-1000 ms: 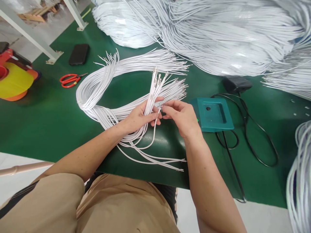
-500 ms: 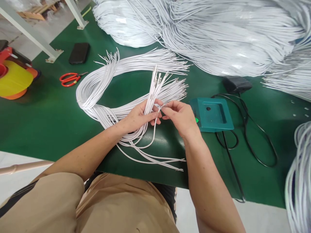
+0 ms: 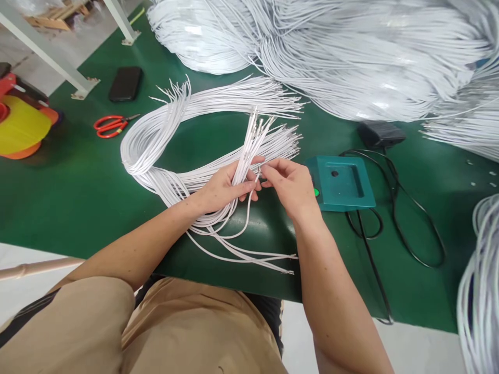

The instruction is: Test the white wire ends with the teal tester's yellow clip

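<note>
My left hand (image 3: 230, 187) is closed around a bunch of white cables (image 3: 249, 143), whose tips point up and away from me. One single cable (image 3: 248, 210) curves up from below to the thumb and fingers of this hand. Close beside it, my right hand (image 3: 290, 187) pinches the end of that cable between thumb and fingertips; the tip itself is mostly hidden. Under and behind my hands lies a looped bundle of white cables (image 3: 140, 143) on the green table (image 3: 58, 208). A few loose cables (image 3: 257, 257) trail toward the front edge.
A teal device (image 3: 345, 182) with a green button and black cord stands right of my hands. Large piles of white cable (image 3: 362, 57) fill the back. Red-handled scissors (image 3: 111, 126), a black flat object (image 3: 125, 83) and a yellow-and-orange item (image 3: 23, 124) lie left.
The bunch in my left hand has tipped slightly to the right. My right hand has shifted only a little and still pinches at the single cable's end.
</note>
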Demonstrator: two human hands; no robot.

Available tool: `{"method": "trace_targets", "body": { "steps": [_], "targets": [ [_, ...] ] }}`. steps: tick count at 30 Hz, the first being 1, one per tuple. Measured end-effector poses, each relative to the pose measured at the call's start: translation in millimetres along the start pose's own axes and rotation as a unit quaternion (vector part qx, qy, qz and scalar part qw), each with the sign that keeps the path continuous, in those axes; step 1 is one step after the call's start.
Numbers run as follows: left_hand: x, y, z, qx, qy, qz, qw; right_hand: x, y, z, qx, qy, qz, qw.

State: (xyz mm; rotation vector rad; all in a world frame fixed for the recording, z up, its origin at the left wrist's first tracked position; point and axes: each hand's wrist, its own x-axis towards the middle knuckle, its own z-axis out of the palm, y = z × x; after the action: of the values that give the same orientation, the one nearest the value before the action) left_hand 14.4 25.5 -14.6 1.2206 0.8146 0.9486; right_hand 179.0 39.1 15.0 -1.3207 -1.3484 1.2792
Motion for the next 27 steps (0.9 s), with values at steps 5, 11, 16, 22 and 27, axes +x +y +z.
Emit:
{"method": "trace_targets", "body": {
  "steps": [5, 11, 16, 22, 27],
  "targets": [
    [1, 2, 0.0, -0.020, -0.013, 0.021, 0.999, -1, 2, 7, 0.122, -0.006, 0.044, 0.992],
    [1, 6, 1.5, -0.058, -0.015, 0.015, 0.998, -2, -2, 3, 0.122, -0.014, 0.054, 0.991],
    [0, 3, -0.7, -0.063, -0.030, 0.018, 0.997, -2, -5, 0, 0.013, 0.026, -0.010, 1.000],
    [1, 7, -0.9, -0.125, -0.014, 0.017, 0.992, -4, -1, 14, 0.131, 0.056, -0.021, 0.990],
    [0, 11, -2.1, -0.165, -0.014, -0.005, 0.986, -7, -1, 23, 0.191, 0.040, -0.013, 0.981]
  ]
}}
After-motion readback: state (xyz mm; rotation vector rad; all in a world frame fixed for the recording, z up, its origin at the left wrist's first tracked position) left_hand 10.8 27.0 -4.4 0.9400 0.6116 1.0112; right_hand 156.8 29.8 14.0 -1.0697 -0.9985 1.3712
